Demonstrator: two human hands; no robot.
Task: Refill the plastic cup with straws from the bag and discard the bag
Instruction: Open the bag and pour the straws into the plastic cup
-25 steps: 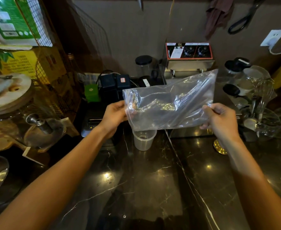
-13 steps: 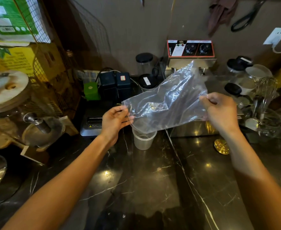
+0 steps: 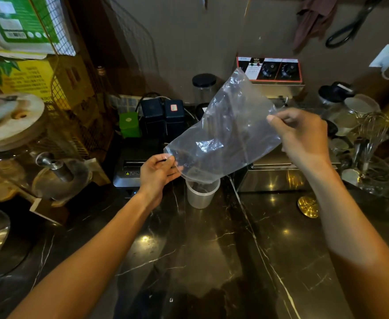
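Note:
A clear plastic bag [image 3: 225,132] hangs tilted over the counter, its open mouth pointing down-left just above a translucent plastic cup [image 3: 200,195]. Dark straws show faintly through the bag, sliding toward the mouth. My left hand [image 3: 159,173] pinches the lower left edge of the bag's mouth, beside the cup. My right hand [image 3: 301,137] pinches the bag's upper right edge, raised higher than the left. The cup stands upright on the dark marble counter [image 3: 212,261]; something dark shows inside it near the rim.
A steel appliance with two dials [image 3: 271,72] stands behind the bag. Dark tins [image 3: 163,116], a green box [image 3: 129,123] and a receipt printer [image 3: 133,164] sit to the left. Jars and a whisk [image 3: 370,134] crowd the right. A gold disc [image 3: 307,206] lies on the counter.
My right hand has lifted its end of the bag while my left hand lowered the mouth toward the cup, so the bag went from level to steeply tilted.

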